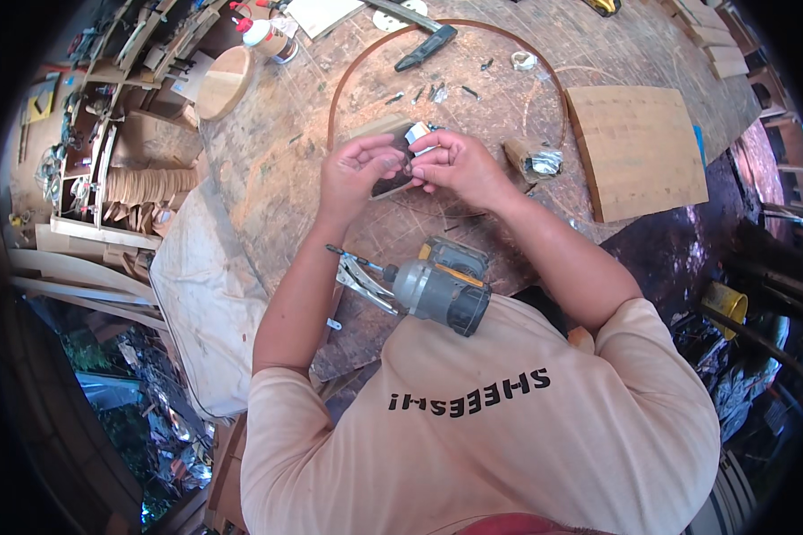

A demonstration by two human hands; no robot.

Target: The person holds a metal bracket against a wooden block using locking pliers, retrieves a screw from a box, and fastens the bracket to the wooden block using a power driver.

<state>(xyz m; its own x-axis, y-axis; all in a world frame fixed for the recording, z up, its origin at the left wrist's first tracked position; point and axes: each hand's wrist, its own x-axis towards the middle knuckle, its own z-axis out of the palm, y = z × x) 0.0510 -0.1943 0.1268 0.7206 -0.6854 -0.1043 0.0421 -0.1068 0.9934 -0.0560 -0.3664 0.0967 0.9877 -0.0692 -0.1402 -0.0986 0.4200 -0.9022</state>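
Both hands meet over the work table (277, 169), above a block (379, 126) with a pale wooden edge and a dark face. My left hand (363, 171) is curled, thumb close to its fingertips. My right hand (459, 168) pinches thumb against fingers, close to the left fingertips. Whatever sits in either pinch is too small to make out. A small white and blue piece (418, 135) shows beside the right index finger; whether it is held I cannot tell. Nearer my body lie a cordless impact driver (442, 290) and metal locking pliers (364, 283).
A thin brown hoop (562, 80) lies around sawdust and small dark bits. The hammer (428, 49) crosses its far side. Nearby are a glue bottle (269, 40), a round wooden disc (226, 82), a foil-wrapped wooden piece (532, 160) and a wide wooden panel (638, 152).
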